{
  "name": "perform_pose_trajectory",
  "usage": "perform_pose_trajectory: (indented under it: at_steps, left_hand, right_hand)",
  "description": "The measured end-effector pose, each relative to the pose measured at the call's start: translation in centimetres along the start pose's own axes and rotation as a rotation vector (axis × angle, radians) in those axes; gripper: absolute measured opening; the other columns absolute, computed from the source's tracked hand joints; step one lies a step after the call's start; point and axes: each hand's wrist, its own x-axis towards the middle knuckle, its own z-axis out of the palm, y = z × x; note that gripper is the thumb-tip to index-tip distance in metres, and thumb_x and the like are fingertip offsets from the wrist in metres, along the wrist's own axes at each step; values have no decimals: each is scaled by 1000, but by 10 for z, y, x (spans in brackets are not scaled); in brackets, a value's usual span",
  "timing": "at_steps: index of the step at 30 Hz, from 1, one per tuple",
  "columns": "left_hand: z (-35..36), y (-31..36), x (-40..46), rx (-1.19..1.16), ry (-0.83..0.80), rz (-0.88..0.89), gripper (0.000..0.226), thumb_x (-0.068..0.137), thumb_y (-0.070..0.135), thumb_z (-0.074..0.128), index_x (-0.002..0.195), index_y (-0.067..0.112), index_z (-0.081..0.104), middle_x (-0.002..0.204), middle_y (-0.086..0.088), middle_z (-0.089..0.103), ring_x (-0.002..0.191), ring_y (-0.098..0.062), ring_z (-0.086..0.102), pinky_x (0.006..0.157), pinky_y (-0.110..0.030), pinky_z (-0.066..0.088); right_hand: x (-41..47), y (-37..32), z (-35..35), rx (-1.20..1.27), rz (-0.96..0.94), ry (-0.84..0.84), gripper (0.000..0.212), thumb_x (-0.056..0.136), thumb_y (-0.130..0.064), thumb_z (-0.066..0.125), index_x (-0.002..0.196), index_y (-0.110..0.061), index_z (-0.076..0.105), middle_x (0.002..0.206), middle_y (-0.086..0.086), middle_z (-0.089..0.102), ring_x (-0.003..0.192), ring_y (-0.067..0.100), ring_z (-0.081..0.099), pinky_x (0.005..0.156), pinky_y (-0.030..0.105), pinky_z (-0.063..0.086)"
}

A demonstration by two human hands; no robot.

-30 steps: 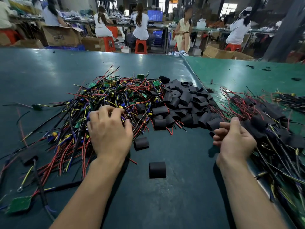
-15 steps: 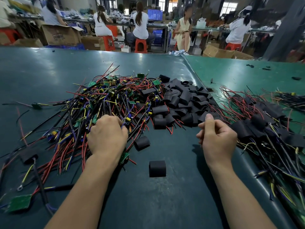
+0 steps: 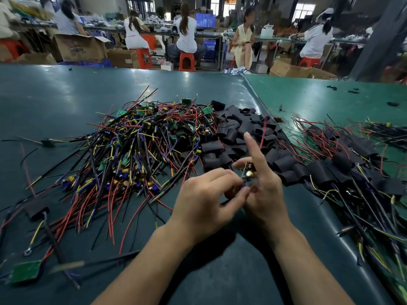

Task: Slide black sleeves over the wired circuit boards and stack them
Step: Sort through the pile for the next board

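Hands (image 3: 203,201) (image 3: 265,194) together on circuit board (image 3: 248,171), sleeve pile (image 3: 242,139) just beyond.

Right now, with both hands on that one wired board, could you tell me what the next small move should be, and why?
Probably reach the right hand forward to pick one black sleeve from the sleeve pile. The wired board, pinched between both hands, looks bare, and the left hand already grips it.

Black sleeves (image 3: 242,137) heaped between bare wired boards (image 3: 141,150) and sleeved ones (image 3: 343,172).

Head-worn wide-angle view (single camera), facing forward and down, close over table (image 3: 66,95)
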Motion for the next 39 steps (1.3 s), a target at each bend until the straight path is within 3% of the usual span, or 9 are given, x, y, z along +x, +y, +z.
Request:
perform_pose_trajectory:
  at_steps: [3, 8, 13, 17, 22, 25, 28, 31, 39]
  left_hand:
    - [-7, -2, 3, -73, -28, -27, 22, 90, 31, 66, 93, 10, 74, 83, 1, 72, 69, -17, 69, 62, -35, 55]
    - [-33, -31, 7, 302, -16, -413, 27, 94, 44, 52, 85, 23, 66, 73, 5, 66, 68, -24, 64, 60, -34, 49]
    - [-39, -46, 1, 503, -363, -582, 28, 85, 56, 56, 97, 33, 67, 97, 13, 60, 102, -15, 57, 77, -32, 49]
    - [-39, -45, 1, 519, -523, -585, 38, 80, 63, 58, 104, 36, 68, 99, 12, 51, 106, -14, 53, 81, -32, 49]
    - [-44, -47, 0, 465, -572, -571, 37, 85, 60, 58, 105, 31, 71, 101, 6, 55, 103, -18, 57, 86, -33, 50]
    - [-45, -51, 1, 420, -617, -551, 34, 87, 55, 61, 106, 28, 71, 96, 5, 49, 96, -18, 54, 81, -29, 45]
    - [-46, -52, 2, 346, -548, -534, 37, 84, 48, 69, 114, 26, 69, 101, 4, 58, 97, -18, 55, 89, -33, 47]
    - [-47, -49, 5, 279, -414, -501, 44, 79, 40, 77, 120, 25, 69, 104, 4, 67, 99, -17, 61, 92, -35, 50]
    - [-48, -44, 9, 111, -238, -447, 43, 79, 25, 80, 120, 17, 68, 105, 4, 64, 96, -9, 60, 92, -26, 50]
  right_hand:
    - [1, 1, 0, -50, 8, 35, 50, 87, -31, 69, 133, -14, 58, 97, 6, 71, 80, 14, 67, 75, 22, 50]
    - [9, 3, 1, 252, 527, 234, 30, 98, -41, 53, 90, -14, 65, 58, 1, 62, 49, 13, 53, 51, 28, 45]
    - [16, 3, -13, 615, 734, 374, 44, 103, -39, 45, 81, -9, 70, 57, -2, 48, 45, 8, 41, 39, 21, 35]
    - [15, -1, -14, 692, 750, 208, 41, 101, -35, 44, 88, -14, 77, 75, -7, 57, 67, 8, 45, 53, 23, 40]
    - [16, -6, -12, 873, 739, 145, 19, 98, -4, 49, 109, -5, 65, 61, -3, 51, 48, 7, 41, 40, 18, 31]
    - [18, -8, -15, 880, 734, 170, 5, 94, -16, 59, 99, -15, 59, 54, 0, 50, 36, 8, 37, 36, 16, 26]
    - [21, -11, -19, 911, 769, 203, 38, 84, -52, 59, 68, -19, 49, 48, 1, 42, 33, 11, 30, 40, 16, 22]
    - [20, -12, -20, 932, 779, 224, 52, 99, -42, 40, 54, -17, 49, 60, 6, 51, 39, 16, 36, 42, 19, 29]
    - [15, -6, -9, 595, 929, -3, 34, 101, -42, 42, 78, -18, 50, 50, -1, 37, 37, 11, 28, 37, 17, 24]
